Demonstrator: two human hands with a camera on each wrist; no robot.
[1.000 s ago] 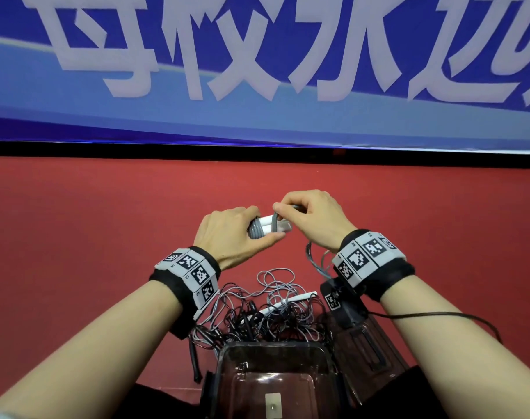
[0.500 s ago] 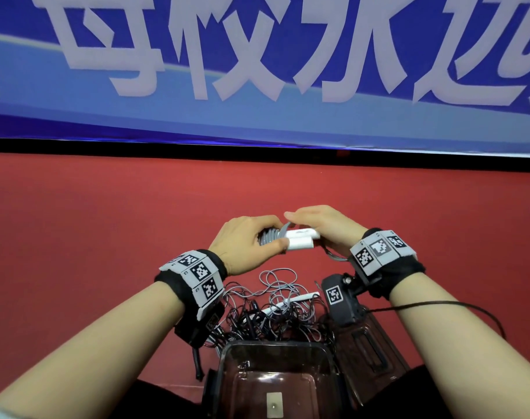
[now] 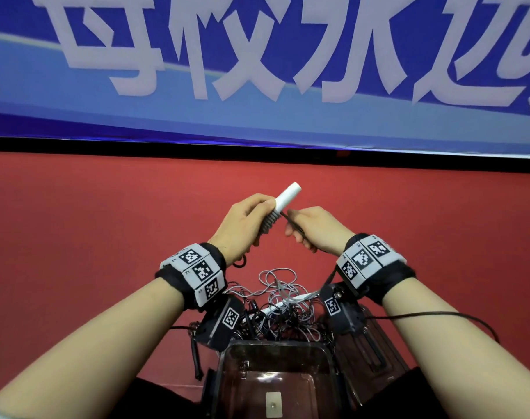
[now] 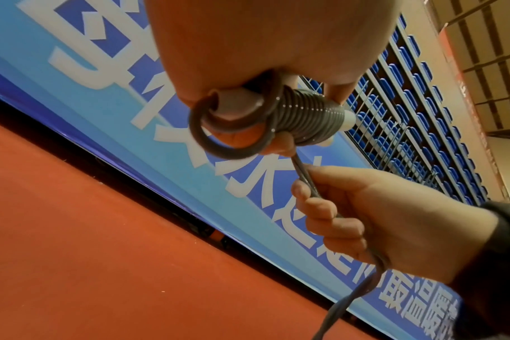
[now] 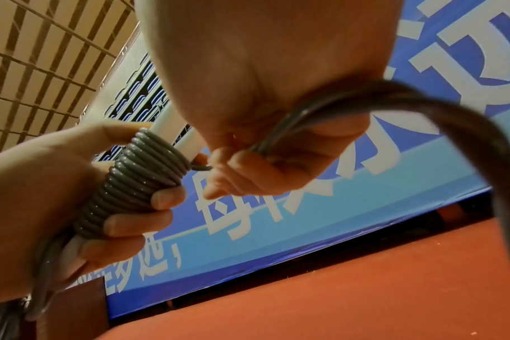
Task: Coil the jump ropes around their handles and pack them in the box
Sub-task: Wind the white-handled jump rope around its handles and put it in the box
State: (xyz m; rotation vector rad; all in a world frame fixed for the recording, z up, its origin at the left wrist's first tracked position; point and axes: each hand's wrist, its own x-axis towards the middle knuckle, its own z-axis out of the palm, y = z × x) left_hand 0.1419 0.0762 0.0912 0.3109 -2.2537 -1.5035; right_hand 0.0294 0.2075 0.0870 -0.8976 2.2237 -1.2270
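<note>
**Grey rope wound on a white handle, both hands gripping**

The left hand (image 3: 242, 225) has its fingers (image 5: 163, 199) curled tight round the white cylindrical plastic handle (image 3: 288, 196) and the close grey coil of jump rope (image 5: 137, 184) wound on it; the handle tilts up and away, its bare end above the fist. The right hand (image 3: 315, 231), just right of the handle, is closed round the free grey rope strand (image 4: 306, 181), which runs taut from the coil through its curled fingers (image 4: 320, 207). Below the handle, nearer the person, a tangle of grey and black ropes (image 3: 282, 300) lies on the red floor (image 3: 76, 237), against the far rim of the clear dark plastic box (image 3: 276, 349).
</note>
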